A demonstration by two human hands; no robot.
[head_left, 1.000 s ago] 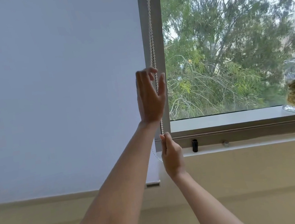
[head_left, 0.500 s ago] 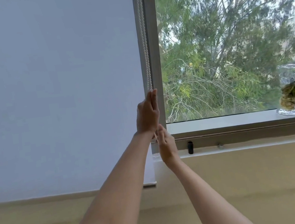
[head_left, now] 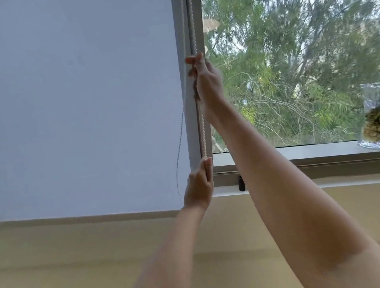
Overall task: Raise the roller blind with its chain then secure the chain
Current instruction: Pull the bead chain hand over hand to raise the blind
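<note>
In view are two bare hands — one left hand [head_left: 198,186] and one right hand [head_left: 206,78] — plus one roller blind [head_left: 68,100], one bead chain [head_left: 204,132] showing apparently two strands, one glass vase [head_left: 375,115], and one small black fitting [head_left: 240,180].

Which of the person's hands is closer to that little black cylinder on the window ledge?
Left. The left hand grips the white beaded chain low down, just left of the small black cylinder. The right hand holds the chain well above it.
</note>
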